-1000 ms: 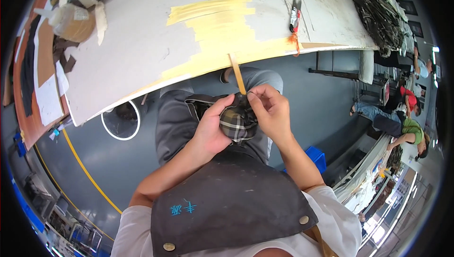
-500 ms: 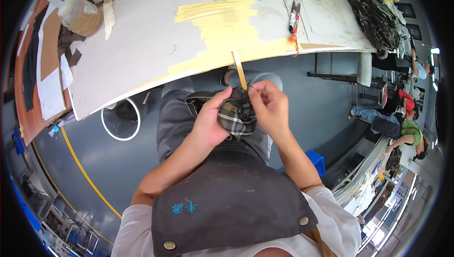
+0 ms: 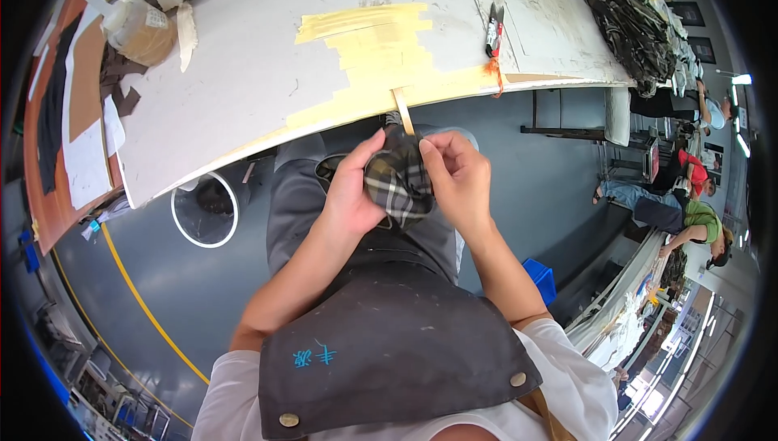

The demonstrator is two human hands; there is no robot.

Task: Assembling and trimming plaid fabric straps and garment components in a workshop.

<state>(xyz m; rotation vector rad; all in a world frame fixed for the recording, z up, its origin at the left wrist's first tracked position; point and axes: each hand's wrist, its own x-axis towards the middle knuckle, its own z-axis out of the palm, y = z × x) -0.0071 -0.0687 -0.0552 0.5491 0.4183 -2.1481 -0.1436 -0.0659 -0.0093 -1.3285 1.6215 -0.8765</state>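
A dark plaid cloth piece [image 3: 395, 184] is bunched between my hands, just off the table's near edge and above my lap. My left hand [image 3: 354, 190] grips its left side, thumb up along the cloth. On the other side, my right hand [image 3: 460, 173] pinches the cloth's upper right edge between thumb and fingertips. A narrow light-wood strip [image 3: 403, 111] juts from the table edge toward me, and its near end goes out of sight at the cloth. Whether the strip sits inside the cloth or behind it, I cannot tell.
Yellow tape covers part of the white tabletop [image 3: 243, 60]. Thread snips [image 3: 493, 32] with an orange cord lie near its right edge. A glue bottle [image 3: 142, 29] stands at left. Below are a white-rimmed bin [image 3: 235, 222] and a blue box [image 3: 539, 280]. Other people work far right.
Both hands and the plaid cloth have moved slightly forward, toward the table edge. Less of the wooden strip shows now. Both hands keep their hold on the cloth.
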